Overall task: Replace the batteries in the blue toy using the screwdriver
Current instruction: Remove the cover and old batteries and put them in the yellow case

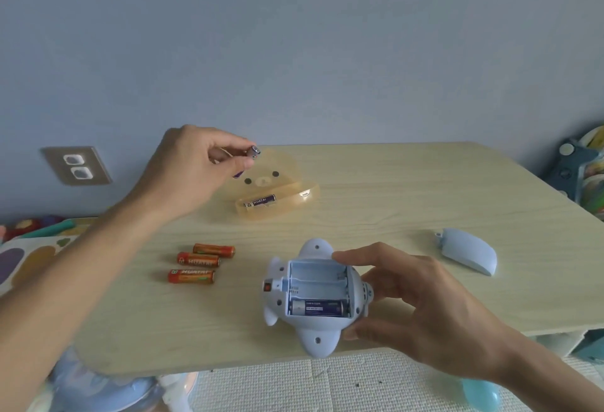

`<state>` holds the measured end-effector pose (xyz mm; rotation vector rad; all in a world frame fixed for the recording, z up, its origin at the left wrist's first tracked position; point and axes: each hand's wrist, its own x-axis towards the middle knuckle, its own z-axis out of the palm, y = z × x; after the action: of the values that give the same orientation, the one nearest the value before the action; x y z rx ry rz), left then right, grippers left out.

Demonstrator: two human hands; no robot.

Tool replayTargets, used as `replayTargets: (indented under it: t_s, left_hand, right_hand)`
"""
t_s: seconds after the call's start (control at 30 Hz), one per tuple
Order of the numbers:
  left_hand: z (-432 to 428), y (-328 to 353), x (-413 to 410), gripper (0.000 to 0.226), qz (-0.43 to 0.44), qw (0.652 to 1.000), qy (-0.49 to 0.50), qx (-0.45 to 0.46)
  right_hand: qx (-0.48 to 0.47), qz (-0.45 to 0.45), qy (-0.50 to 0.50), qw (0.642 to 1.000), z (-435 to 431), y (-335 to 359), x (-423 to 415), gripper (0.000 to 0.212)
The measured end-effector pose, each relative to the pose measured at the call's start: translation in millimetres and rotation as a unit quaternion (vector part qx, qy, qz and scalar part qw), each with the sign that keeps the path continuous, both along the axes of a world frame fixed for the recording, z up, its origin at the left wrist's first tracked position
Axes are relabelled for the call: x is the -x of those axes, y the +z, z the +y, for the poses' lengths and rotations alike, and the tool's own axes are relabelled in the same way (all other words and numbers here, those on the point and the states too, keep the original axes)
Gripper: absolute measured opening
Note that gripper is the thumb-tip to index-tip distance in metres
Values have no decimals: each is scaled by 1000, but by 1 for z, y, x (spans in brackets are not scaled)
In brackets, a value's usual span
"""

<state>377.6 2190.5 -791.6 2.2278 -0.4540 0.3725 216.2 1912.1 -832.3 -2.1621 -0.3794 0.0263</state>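
Note:
The blue toy (313, 294) lies belly-up near the table's front edge, its battery bay open. One purple battery (318, 308) sits in the nearest slot; the other two slots look bare. My right hand (405, 307) grips the toy's right side. My left hand (192, 173) is raised over the back left of the table, pinching a purple battery (252, 153) between thumb and fingers. Three orange batteries (199, 263) lie left of the toy. The blue battery cover (467, 249) rests to the right. No screwdriver is in view.
A translucent yellow bear-face box (294, 197) stands open at the back centre with one purple battery (261, 200) inside. The pale wooden table (376, 189) meets a blue wall. Toys crowd the right edge (585, 176) and a coloured mat (29, 254) lies left.

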Motion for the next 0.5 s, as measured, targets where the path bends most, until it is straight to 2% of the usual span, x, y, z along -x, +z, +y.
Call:
replayTargets:
  t_s: [0.17,0.27,0.4,0.5]
  left_hand:
    - [-19,-22,-9,21,38,993,-16,-115]
    - [-24,-24,-10,12,47,984,-13,-174]
    - [-26,-21,-12,8,58,981,-17,-187]
    - [-23,-14,-1,8,20,984,-2,-177]
  right_hand:
    - [6,1,0,1000,-1,0,1,61]
    - [6,0,-3,1000,-2,-2,0,64]
    - [1,3,-7,1000,-2,-4,-1,66]
    - [0,3,-7,1000,-1,-3,0,67]
